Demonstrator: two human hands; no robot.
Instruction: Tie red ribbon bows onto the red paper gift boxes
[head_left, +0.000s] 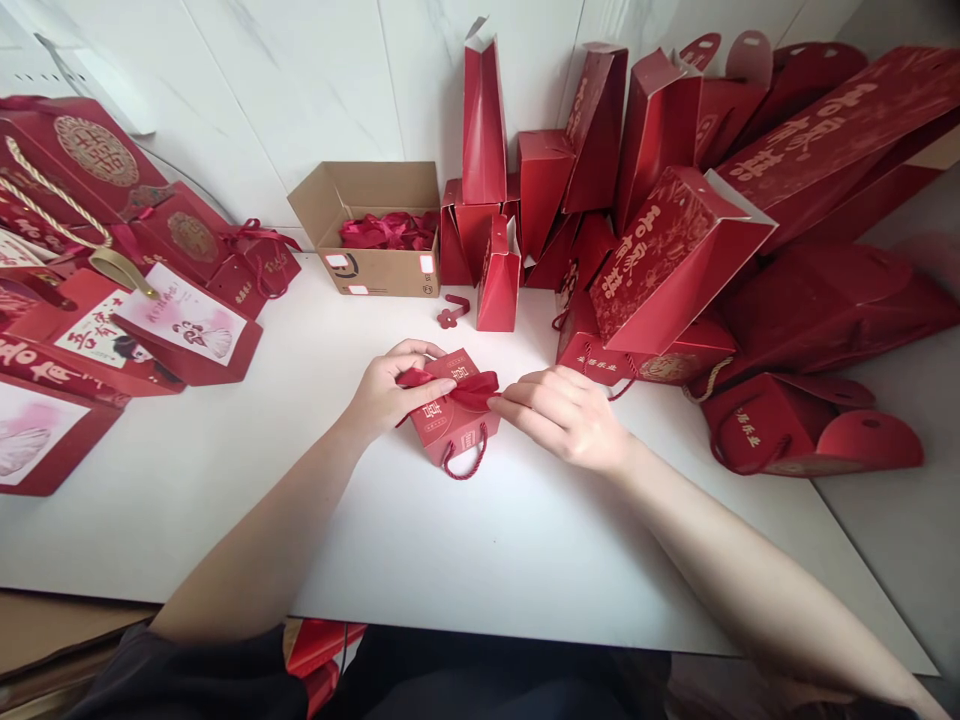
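A small red gift box [438, 428] with gold lettering sits on the white table in front of me. Across its top lies a dark red ribbon bow [474, 388], and a red cord handle [466, 472] hangs from its near side. My left hand [390, 395] is closed around the box's left side, its thumb pressing the ribbon onto the top. My right hand [566, 415] pinches the bow's right end between thumb and fingers. Part of the ribbon and the box's far side are hidden by my left hand.
An open cardboard box [386, 272] of red ribbons [390, 231] stands by the wall. A red flower-shaped piece [448, 316] lies nearby. Several red boxes crowd the right, including a tall one [664, 260]. Red gift boxes with picture cards [187, 315] fill the left.
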